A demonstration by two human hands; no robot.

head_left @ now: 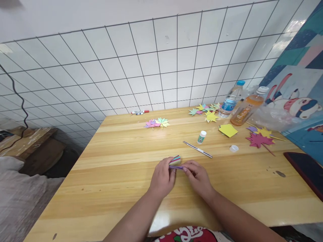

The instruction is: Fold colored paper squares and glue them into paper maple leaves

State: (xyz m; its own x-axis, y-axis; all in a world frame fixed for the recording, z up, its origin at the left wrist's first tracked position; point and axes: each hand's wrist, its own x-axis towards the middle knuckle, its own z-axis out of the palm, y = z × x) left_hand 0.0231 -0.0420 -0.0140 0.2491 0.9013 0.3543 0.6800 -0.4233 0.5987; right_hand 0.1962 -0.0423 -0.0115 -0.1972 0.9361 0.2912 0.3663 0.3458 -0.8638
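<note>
Near the front middle of the wooden table [121,181], my left hand [162,176] is closed around a small bundle of folded coloured paper [176,161]. Its layers show teal, pink, tan and purple edges. My right hand [197,176] pinches the right end of the purple paper strip [176,167] on the near side of that bundle. Fingers cover part of the paper, so its full shape is hidden. Just beyond my hands lies a slim utility knife [198,149]. A glue stick [202,137] stands behind the knife.
A white cap [234,148] and yellow paper [228,130] lie to the right. Paper leaves rest in several groups, including a dark red leaf [259,139]. A water bottle [230,99] and an orange drink bottle [248,107] stand behind. Markers [140,112] lie by the tiled wall.
</note>
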